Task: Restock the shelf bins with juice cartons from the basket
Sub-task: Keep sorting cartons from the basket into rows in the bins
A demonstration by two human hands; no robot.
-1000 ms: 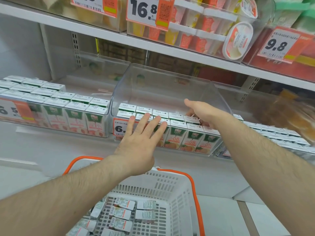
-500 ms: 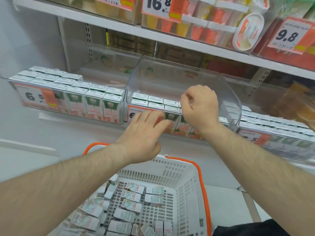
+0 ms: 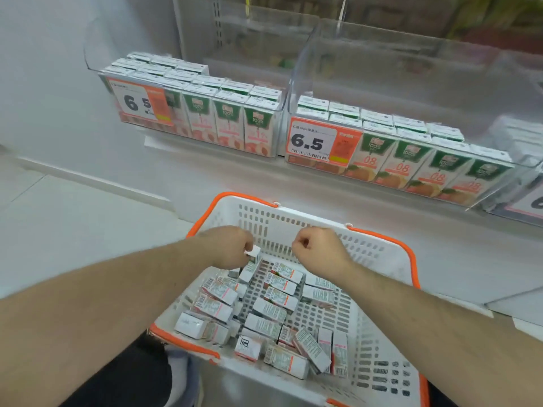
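Note:
A white basket with orange rim [image 3: 382,254] stands below the shelf, holding several small juice cartons [image 3: 276,298] lying flat. My left hand [image 3: 229,248] is inside the basket's far end, fingers closed on the top of one carton [image 3: 252,261] that stands tilted upright. My right hand [image 3: 318,248] hovers beside it over the basket with curled fingers and nothing visible in them. On the shelf, a clear middle bin [image 3: 440,69] holds rows of green-topped cartons [image 3: 411,160]; the left bin [image 3: 97,66] is also stocked with cartons [image 3: 229,118].
Price tags reading 6.5 hang on both bin fronts [image 3: 320,142]. A third bin [image 3: 526,198] shows at the right edge. The back half of the middle bin holds no cartons. A white floor ledge [image 3: 88,177] runs on the left.
Both hands have dropped from the middle bin down into the basket. The view tilted downward. My left hand has closed on a carton; my right hand has curled.

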